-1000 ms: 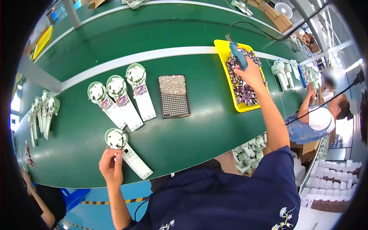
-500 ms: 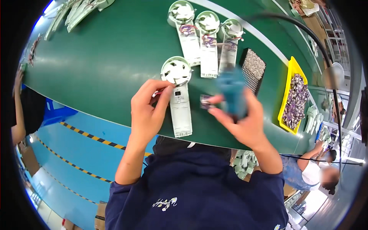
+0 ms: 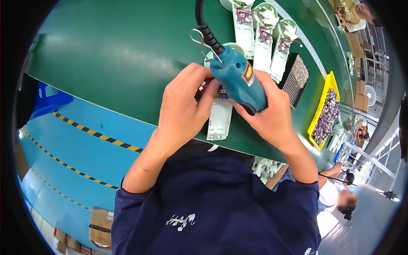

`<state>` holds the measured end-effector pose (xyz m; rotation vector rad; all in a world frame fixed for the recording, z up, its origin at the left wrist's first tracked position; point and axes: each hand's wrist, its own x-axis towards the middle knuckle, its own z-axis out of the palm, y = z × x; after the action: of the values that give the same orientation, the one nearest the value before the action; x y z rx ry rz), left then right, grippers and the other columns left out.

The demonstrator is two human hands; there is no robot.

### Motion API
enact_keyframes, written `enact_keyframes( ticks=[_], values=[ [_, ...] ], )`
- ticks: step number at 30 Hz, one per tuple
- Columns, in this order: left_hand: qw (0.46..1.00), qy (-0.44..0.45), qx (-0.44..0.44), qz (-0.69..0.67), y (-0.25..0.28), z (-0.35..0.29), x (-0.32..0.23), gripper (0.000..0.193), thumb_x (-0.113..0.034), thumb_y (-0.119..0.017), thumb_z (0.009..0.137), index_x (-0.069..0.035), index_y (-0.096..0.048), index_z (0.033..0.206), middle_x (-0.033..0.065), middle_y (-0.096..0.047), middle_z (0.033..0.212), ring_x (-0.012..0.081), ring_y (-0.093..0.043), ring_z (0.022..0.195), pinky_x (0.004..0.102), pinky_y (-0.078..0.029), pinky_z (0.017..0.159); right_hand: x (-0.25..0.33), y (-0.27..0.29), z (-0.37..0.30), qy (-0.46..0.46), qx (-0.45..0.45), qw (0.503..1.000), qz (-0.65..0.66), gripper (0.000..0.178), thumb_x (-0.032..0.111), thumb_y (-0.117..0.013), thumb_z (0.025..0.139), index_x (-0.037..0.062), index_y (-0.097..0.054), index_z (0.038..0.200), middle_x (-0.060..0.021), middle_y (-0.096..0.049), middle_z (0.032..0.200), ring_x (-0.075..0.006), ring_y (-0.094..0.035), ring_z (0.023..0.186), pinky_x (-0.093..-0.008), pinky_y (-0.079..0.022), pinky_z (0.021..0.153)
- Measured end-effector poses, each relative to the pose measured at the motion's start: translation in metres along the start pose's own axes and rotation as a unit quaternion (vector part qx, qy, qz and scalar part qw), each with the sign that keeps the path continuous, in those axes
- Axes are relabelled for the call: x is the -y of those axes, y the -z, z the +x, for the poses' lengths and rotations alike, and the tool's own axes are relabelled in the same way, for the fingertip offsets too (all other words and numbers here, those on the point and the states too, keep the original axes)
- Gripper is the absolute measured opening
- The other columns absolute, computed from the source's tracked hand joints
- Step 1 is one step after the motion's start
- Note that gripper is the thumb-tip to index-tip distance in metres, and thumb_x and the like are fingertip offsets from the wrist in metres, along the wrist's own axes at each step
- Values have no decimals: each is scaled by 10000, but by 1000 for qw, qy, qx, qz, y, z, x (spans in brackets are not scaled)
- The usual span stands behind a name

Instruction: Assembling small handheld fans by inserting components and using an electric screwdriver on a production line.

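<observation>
On the green table, a pale green fan housing [image 3: 219,119] lies with its handle toward me; my hands and the tool partly cover its round end. My right hand [image 3: 273,108] is wrapped round a teal electric screwdriver [image 3: 238,76] with a black cord. A small purple circuit board [image 3: 222,92] sits at the upper handle, beside my right fingertips. My left hand [image 3: 185,104] has thumb and fingers pinched together at the housing's side, a red wire with a white connector [image 3: 202,87] showing there. Its exact grip is hidden, as is the screwdriver's tip.
Three similar housings [image 3: 263,53] with fans and boards lie farther off. Right of them are a black screw tray [image 3: 291,88] and a yellow bin [image 3: 321,109] of circuit boards. The screwdriver's cord [image 3: 199,12] runs up from it. Other people are at the right.
The screwdriver has swung over the housing in my right hand. The circuit board has moved from beside the housing onto its handle. The view has shifted.
</observation>
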<state>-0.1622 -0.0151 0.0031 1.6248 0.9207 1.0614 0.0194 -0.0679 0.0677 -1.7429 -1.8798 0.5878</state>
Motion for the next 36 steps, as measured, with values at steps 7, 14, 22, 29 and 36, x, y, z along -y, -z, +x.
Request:
enact_keyframes(
  ticks=[7,14,22,29,36],
  values=[
    [999,9,-5,-31,-2,0,1,108,30,-700,902,21,-673,1007,126,-641,893,271,-667,725,340,-551,641,1,-2,-2,-33,8,999,-9,538,147,-901,776,27,-633,1226,-127,-736,1007,-290,-756,881,-345,-581,797],
    [999,2,11,-40,2,-1,1,123,49,-690,895,23,-673,1014,110,-643,902,241,-672,765,329,-564,683,-1,-6,2,-27,-5,1000,-5,537,145,-898,774,34,-629,1226,-143,-738,1010,-329,-757,902,-354,-584,793],
    [995,-38,67,56,8,-1,-9,163,68,-752,813,11,-715,961,64,-630,901,172,-646,712,302,-538,655,-3,-1,2,-21,13,1000,5,537,112,-892,764,37,-630,1227,-133,-747,1025,-303,-762,907,-346,-590,782],
    [996,-16,58,64,6,-1,-10,160,82,-782,778,0,-735,907,51,-613,890,151,-614,694,285,-503,632,-22,65,-21,-47,-152,886,435,771,567,-647,958,-31,-439,1398,-88,-659,1014,-79,-458,499,-220,-358,441],
    [993,-28,70,90,1,2,-12,201,109,-782,771,-12,-725,921,72,-576,983,126,-550,703,257,-449,620,-75,109,-47,223,-397,752,477,815,880,-409,902,188,-557,1305,-28,-590,859,-144,-505,555,-305,-395,453]
  ],
)
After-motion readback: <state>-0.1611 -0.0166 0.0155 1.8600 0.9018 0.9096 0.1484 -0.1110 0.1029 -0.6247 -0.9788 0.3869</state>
